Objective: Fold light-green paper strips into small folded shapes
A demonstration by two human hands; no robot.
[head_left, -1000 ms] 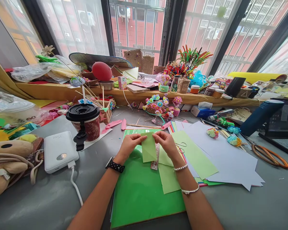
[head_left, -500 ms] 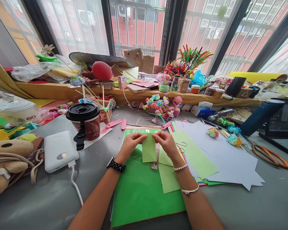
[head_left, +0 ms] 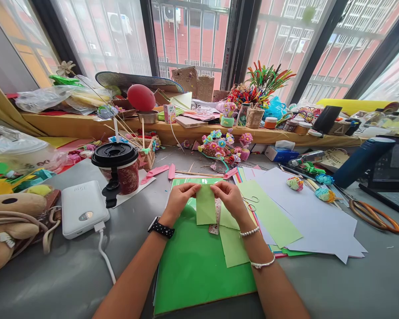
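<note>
A small rectangle of light green paper [head_left: 206, 208] is pinched at its top corners between my two hands. My left hand [head_left: 184, 197] holds the left corner and my right hand [head_left: 229, 198] the right, both closed. Under it lies a glossy green folder [head_left: 189, 270]. A patterned ruler [head_left: 214, 228] lies on the folder, partly hidden by the paper and my right hand. More light green paper [head_left: 234, 250] rests beneath my right wrist. Beside that hand, small scissors [head_left: 252, 204], only partly visible, lie on a larger green sheet [head_left: 279, 221].
White sheets [head_left: 319, 217] spread to the right, with orange-handled scissors [head_left: 374, 215] beyond. On the left stand a lidded cup [head_left: 126, 175] and a white power bank [head_left: 83, 208] with its cable. Pipe-cleaner flowers [head_left: 216, 144] sit at the back, below a crowded ledge [head_left: 119, 125].
Almost nothing differs. The small green paper has shifted very slightly up and left, with both hands still pinching its top edge.
</note>
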